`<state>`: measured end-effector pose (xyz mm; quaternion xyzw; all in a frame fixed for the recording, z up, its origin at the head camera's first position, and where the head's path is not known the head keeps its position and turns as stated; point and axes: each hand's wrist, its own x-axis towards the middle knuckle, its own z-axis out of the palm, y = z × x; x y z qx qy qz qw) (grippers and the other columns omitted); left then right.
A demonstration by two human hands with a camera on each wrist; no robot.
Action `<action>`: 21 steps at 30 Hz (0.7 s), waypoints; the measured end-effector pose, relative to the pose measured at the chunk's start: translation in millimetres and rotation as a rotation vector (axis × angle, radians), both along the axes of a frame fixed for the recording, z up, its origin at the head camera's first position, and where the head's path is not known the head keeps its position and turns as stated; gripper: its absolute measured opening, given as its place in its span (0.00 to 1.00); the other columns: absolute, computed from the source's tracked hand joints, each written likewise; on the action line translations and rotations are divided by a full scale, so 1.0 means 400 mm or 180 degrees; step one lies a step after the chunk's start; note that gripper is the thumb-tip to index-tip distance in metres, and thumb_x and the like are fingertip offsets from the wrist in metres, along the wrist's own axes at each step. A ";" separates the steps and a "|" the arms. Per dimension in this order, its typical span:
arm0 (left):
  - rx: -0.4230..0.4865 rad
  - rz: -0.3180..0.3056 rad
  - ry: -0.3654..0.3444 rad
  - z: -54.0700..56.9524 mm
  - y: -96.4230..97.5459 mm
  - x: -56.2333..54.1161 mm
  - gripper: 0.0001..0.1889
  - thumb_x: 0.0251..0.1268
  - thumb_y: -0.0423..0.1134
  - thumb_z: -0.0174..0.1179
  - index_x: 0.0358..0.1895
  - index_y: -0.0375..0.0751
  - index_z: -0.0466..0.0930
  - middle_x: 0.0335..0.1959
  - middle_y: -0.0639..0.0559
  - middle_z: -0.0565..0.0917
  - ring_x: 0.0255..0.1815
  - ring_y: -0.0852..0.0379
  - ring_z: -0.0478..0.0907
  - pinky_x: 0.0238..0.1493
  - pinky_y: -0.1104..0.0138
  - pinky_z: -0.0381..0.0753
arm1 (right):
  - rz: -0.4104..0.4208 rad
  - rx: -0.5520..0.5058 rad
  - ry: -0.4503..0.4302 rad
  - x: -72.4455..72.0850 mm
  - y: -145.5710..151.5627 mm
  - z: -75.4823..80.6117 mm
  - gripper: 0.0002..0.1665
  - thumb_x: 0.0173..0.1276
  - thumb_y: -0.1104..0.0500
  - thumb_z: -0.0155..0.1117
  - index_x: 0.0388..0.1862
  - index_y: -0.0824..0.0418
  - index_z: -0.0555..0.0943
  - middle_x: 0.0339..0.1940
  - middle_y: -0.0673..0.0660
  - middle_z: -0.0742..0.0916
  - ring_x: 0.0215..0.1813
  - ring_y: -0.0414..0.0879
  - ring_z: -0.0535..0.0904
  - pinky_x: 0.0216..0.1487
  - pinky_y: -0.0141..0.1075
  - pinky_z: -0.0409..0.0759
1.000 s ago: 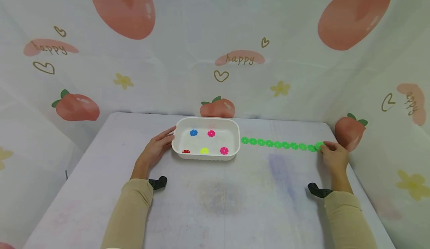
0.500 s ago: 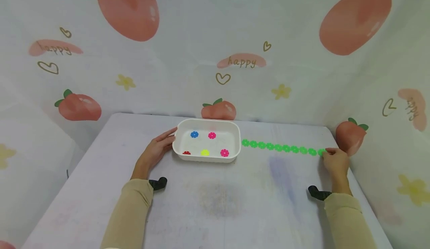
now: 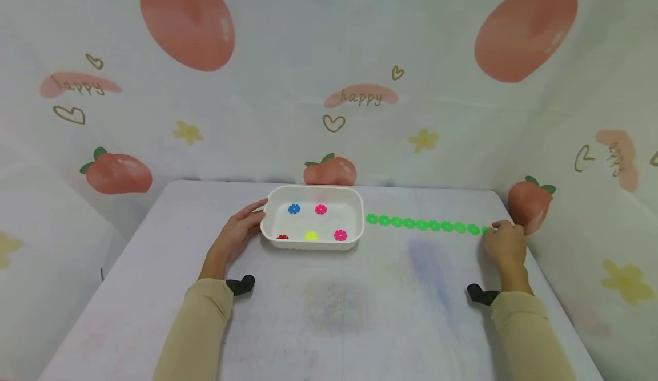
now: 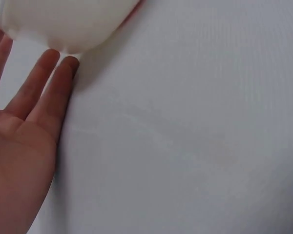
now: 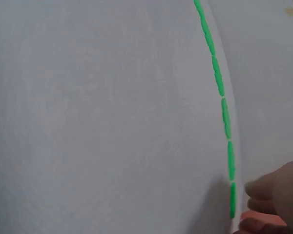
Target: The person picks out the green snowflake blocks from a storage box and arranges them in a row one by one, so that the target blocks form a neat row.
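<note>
A white tray (image 3: 308, 245) stands at the middle back with flower-shaped discs inside: a blue disc (image 3: 294, 209), a red, a yellow and two pink ones. My left hand (image 3: 237, 237) touches its left end with extended fingertips, and the left wrist view shows the fingers (image 4: 44, 87) against the tray's wall (image 4: 68, 24). A row of green flower-shaped discs (image 3: 421, 225) runs rightward from the tray. At the row's right end, my right hand (image 3: 506, 245) partly covers the last disc. The right wrist view shows its loosely bent fingers (image 5: 263, 187) beside the last visible green disc (image 5: 233, 200).
A patterned cloth (image 3: 277, 112) hangs behind the white table (image 3: 339, 289) and along its sides. Each wrist carries a black camera mount (image 3: 241, 285). The table's right edge (image 3: 547, 281) runs close by my right forearm.
My right hand lowered the last green disc onto the row's right end, and its fingers have since drawn together over there. The left hand stays at the tray. The head view shifted slightly.
</note>
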<state>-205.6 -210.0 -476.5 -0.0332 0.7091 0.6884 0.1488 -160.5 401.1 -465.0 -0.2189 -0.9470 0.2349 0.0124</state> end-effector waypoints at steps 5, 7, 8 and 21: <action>-0.0292 -0.0072 0.0134 0.024 -0.007 -0.016 0.26 0.79 0.42 0.54 0.76 0.50 0.66 0.74 0.41 0.73 0.66 0.55 0.76 0.59 0.76 0.79 | 0.0222 0.0131 -0.0101 -0.010 -0.041 0.027 0.33 0.78 0.51 0.47 0.69 0.77 0.65 0.65 0.87 0.64 0.64 0.87 0.61 0.59 0.71 0.69; -0.0527 -0.0098 0.0175 0.040 -0.006 -0.024 0.25 0.78 0.41 0.54 0.76 0.49 0.67 0.74 0.41 0.72 0.68 0.50 0.75 0.63 0.71 0.80 | 0.0329 0.0189 -0.0087 -0.019 -0.065 0.044 0.34 0.78 0.50 0.48 0.69 0.76 0.64 0.66 0.87 0.63 0.64 0.86 0.61 0.60 0.72 0.69; -0.0663 -0.0110 0.0189 0.049 -0.005 -0.026 0.25 0.78 0.41 0.54 0.75 0.48 0.67 0.74 0.40 0.72 0.69 0.48 0.75 0.65 0.67 0.80 | 0.0376 0.0228 -0.0073 -0.023 -0.078 0.053 0.34 0.78 0.49 0.49 0.69 0.76 0.64 0.67 0.87 0.63 0.64 0.86 0.61 0.60 0.72 0.69; -0.2148 0.0090 0.0599 0.165 0.052 -0.056 0.25 0.77 0.48 0.51 0.74 0.51 0.70 0.78 0.42 0.67 0.78 0.38 0.65 0.73 0.40 0.70 | 0.0814 0.0523 0.0606 -0.087 -0.245 0.137 0.36 0.80 0.44 0.52 0.71 0.71 0.68 0.67 0.82 0.69 0.64 0.81 0.65 0.59 0.72 0.70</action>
